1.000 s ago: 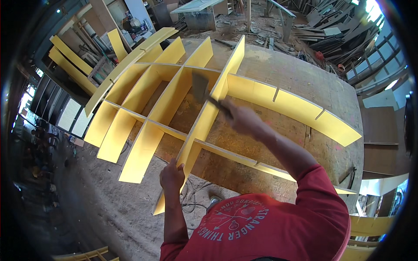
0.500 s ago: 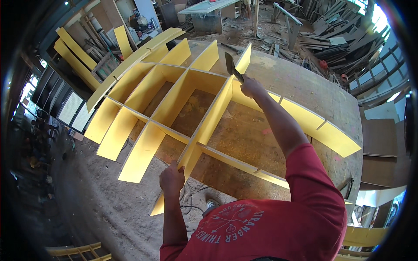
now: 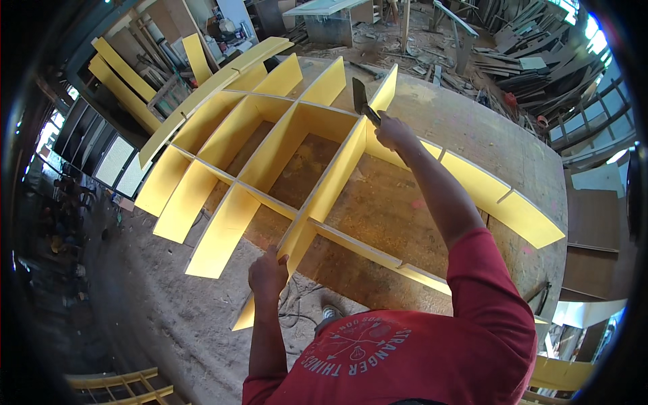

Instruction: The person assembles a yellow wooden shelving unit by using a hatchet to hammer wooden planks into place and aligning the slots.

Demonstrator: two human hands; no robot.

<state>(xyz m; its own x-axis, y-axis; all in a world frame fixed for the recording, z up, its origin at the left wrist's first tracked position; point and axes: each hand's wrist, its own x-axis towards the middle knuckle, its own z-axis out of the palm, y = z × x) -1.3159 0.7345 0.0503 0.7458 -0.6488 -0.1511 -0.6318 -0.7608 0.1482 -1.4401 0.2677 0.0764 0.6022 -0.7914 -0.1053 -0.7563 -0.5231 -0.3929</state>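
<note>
My right hand (image 3: 397,132) is closed round the handle of a dark, broad-bladed cleaver (image 3: 360,96). The blade points up and away, above the joint where a long yellow board (image 3: 333,177) crosses another yellow board (image 3: 476,174). Nearer to me, my left hand (image 3: 268,273) grips the near end of the long board, which stands on edge. Several yellow boards interlock at slots into an open grid on a wooden worktable (image 3: 398,209). Open slots show in the top edge of the right-hand crossing board. A lower yellow crosspiece (image 3: 364,251) runs to the right.
A curved yellow strip (image 3: 216,88) lies along the grid's far left side. More yellow strips (image 3: 125,71) lean at the back left. Scrap wood (image 3: 520,54) is piled at the far right. A cable (image 3: 300,304) lies on the dusty floor by the shoe.
The whole scene sits slightly further right in the view. Both hands keep their grips, and the cleaver is still above the joint. The yellow grid looks unchanged.
</note>
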